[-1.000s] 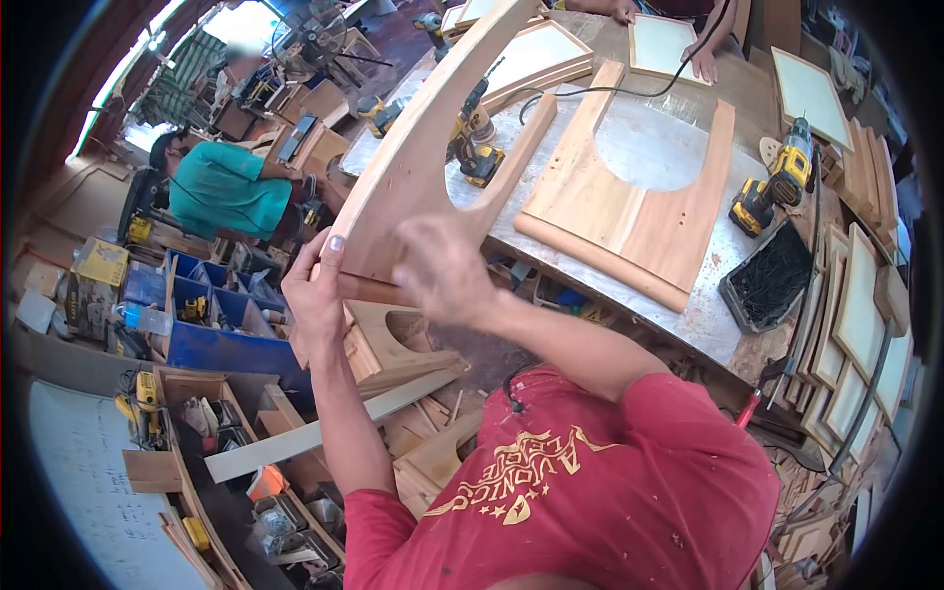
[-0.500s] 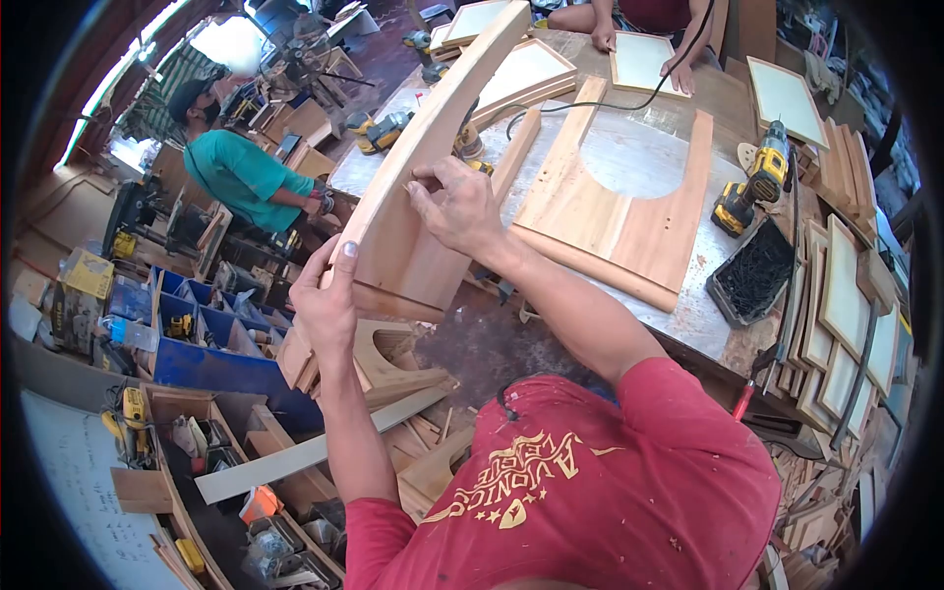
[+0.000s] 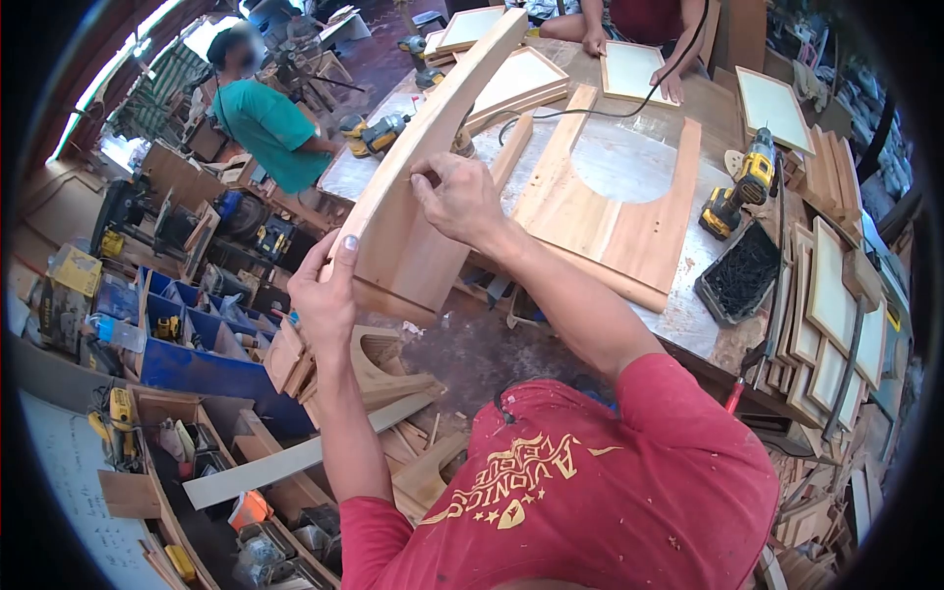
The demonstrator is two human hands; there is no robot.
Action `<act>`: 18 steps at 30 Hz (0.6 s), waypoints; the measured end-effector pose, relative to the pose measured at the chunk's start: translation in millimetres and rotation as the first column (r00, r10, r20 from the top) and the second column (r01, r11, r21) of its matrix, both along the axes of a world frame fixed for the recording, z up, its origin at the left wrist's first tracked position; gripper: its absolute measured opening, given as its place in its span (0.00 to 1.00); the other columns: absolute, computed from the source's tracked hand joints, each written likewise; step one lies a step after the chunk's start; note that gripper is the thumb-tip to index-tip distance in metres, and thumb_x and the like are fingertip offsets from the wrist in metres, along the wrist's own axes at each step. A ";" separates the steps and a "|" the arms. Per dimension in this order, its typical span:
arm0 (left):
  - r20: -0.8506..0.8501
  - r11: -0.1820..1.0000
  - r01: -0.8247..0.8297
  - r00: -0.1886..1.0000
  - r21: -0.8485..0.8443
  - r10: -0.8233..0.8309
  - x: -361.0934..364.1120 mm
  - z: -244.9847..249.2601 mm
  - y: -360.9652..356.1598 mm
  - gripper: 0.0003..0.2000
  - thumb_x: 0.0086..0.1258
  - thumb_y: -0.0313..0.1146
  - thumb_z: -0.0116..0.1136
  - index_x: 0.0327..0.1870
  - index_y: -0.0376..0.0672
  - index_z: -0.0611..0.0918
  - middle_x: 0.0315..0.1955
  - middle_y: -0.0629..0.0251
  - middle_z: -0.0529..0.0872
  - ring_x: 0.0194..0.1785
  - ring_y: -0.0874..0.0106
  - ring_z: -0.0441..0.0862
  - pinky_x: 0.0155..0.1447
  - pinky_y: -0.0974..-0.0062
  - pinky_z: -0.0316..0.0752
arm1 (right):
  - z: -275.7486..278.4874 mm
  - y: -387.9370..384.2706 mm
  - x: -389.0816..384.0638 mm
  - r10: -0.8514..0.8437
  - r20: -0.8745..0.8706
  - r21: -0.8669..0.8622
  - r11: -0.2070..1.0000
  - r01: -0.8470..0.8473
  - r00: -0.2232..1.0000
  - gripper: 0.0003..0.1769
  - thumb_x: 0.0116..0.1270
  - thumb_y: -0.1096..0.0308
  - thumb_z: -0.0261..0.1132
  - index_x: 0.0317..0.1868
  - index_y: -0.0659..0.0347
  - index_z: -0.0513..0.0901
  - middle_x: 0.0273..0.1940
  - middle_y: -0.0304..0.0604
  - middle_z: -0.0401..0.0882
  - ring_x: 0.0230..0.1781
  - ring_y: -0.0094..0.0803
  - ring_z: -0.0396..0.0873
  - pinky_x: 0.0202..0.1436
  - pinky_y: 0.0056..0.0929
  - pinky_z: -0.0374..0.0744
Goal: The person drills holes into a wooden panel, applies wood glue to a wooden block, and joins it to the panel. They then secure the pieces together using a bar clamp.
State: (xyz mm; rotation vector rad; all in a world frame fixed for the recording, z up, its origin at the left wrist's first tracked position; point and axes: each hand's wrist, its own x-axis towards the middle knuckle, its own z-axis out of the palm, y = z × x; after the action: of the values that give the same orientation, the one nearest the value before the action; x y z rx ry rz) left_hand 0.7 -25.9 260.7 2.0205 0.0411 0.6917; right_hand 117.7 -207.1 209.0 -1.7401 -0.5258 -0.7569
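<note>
A curved wooden panel [image 3: 398,251] stands on edge in front of me, its long narrow edge running up and away. My left hand [image 3: 327,290] grips its near end, thumb along the edge. Close to the panel's inner face, my right hand [image 3: 459,200] has its thumb and forefinger pinched together; anything between them is too small to make out. To the right, a second wooden panel [image 3: 610,231] with a U-shaped cutout lies flat on the worktable [image 3: 696,280].
A yellow drill [image 3: 739,184] and a black tray [image 3: 736,273] of dark screws lie at the table's right. Framed panels [image 3: 841,280] stack beyond. Another person's hands touch a framed board [image 3: 631,71] across the table. A person in teal [image 3: 270,123] stands left. Blue bins [image 3: 197,359] sit below.
My right thumb and forefinger have drawn closer together beside the panel. The person in teal has straightened up and shifted right. My view has moved slightly; my left hand keeps its hold.
</note>
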 end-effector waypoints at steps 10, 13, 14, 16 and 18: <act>-0.007 1.000 -0.021 1.000 0.013 0.021 2.0 -2.6 4.0 0.18 0.72 0.39 0.69 0.53 0.33 0.88 0.42 0.62 0.90 0.46 0.76 0.83 0.54 0.76 0.77 | 8.8 4.4 -10.5 0.052 -0.058 0.017 0.999 -0.051 0.997 0.09 0.62 0.65 0.68 0.35 0.63 0.87 0.31 0.55 0.87 0.33 0.48 0.88 0.42 0.42 0.84; -0.011 1.000 -0.012 1.000 -0.003 0.012 1.4 -0.1 2.6 0.18 0.72 0.39 0.69 0.53 0.33 0.88 0.43 0.62 0.90 0.46 0.76 0.83 0.54 0.76 0.77 | 1.0 3.7 9.8 0.008 -0.110 0.115 0.993 0.005 0.994 0.10 0.65 0.66 0.69 0.37 0.66 0.87 0.30 0.51 0.87 0.31 0.38 0.87 0.38 0.36 0.83; -0.018 1.000 -0.013 1.000 -0.008 0.013 1.0 -1.1 2.7 0.18 0.72 0.39 0.69 0.53 0.33 0.88 0.42 0.63 0.90 0.46 0.76 0.83 0.55 0.76 0.76 | -5.4 4.5 15.3 -0.006 -0.160 0.173 0.984 0.034 0.987 0.10 0.66 0.67 0.69 0.38 0.67 0.87 0.29 0.49 0.87 0.29 0.34 0.86 0.37 0.34 0.83; -0.023 1.000 -0.021 1.000 -0.016 0.021 2.0 0.4 4.3 0.19 0.73 0.40 0.69 0.54 0.32 0.88 0.42 0.65 0.90 0.47 0.78 0.82 0.57 0.77 0.75 | -20.2 -2.7 20.3 0.018 -0.246 0.172 0.985 0.026 0.969 0.10 0.66 0.67 0.70 0.40 0.67 0.87 0.29 0.47 0.86 0.29 0.32 0.85 0.37 0.33 0.83; -0.020 0.999 -0.042 0.999 0.024 0.043 3.6 5.6 4.8 0.18 0.72 0.39 0.69 0.54 0.32 0.88 0.42 0.65 0.89 0.47 0.78 0.81 0.57 0.77 0.75 | -20.7 -1.8 21.9 0.036 -0.202 0.166 0.986 -0.002 0.979 0.11 0.65 0.67 0.71 0.41 0.67 0.86 0.30 0.46 0.85 0.29 0.31 0.84 0.37 0.32 0.83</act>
State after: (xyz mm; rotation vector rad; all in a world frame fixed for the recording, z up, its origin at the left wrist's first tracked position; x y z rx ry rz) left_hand 4.2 -21.2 266.3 2.0541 0.0886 0.7016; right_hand 139.6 -208.8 188.3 -1.6333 -0.3294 -0.5824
